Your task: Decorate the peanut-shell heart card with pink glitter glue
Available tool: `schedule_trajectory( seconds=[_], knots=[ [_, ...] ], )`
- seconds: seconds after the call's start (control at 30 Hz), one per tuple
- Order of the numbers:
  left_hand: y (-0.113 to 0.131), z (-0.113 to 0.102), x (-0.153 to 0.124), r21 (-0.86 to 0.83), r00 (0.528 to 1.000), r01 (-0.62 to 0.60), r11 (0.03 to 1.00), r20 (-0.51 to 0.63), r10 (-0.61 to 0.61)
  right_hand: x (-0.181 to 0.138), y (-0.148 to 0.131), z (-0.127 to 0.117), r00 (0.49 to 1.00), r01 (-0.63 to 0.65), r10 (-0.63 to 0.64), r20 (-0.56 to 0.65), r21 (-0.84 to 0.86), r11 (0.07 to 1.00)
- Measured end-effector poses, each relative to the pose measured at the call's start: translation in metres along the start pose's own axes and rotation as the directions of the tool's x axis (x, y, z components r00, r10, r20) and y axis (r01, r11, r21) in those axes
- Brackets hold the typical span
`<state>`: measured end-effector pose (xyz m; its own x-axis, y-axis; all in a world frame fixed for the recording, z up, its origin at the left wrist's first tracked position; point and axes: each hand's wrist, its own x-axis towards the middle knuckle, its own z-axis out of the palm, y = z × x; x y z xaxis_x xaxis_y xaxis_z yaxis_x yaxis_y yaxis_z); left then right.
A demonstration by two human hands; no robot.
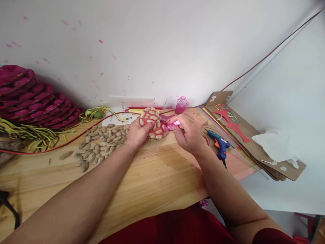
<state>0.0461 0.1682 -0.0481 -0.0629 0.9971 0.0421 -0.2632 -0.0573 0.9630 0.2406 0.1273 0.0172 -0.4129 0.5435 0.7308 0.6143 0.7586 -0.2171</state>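
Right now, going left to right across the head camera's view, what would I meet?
Magenta ridged stack, peanut pile, left hand, peanut-covered piece, right hand, blue glue gun, crumpled white sheet.

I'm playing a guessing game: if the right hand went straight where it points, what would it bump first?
Probably the peanut-covered red piece in the left hand. The right hand holds what looks like a paintbrush toward it; any gap is unclear.
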Motion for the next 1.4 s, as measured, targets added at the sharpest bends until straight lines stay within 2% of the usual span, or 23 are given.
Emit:
schedule_trajectory(
  seconds=[0.43,0.93,1.4],
  knots=[
    [0.0049,0.0038,-0.0026,-0.102,1.000,0.017,0.995,-0.005,-0.018,-0.0003,0.0011,0.0014,1.000,0.004,-0.004,-0.004,0.019,1.000],
    [-0.0027,0.0006,0.0028,-0.128,0.999,0.044,0.991,-0.022,-0.047,-0.0004,0.0020,-0.0009,1.000,-0.005,0.005,-0.017,0.002,1.000],
    [0.0004,0.0006,0.0013,-0.136,0.999,0.043,0.990,-0.021,-0.046,-0.0004,0.0014,-0.0016,0.999,-0.027,0.027,-0.017,-0.005,1.000]
  ],
)
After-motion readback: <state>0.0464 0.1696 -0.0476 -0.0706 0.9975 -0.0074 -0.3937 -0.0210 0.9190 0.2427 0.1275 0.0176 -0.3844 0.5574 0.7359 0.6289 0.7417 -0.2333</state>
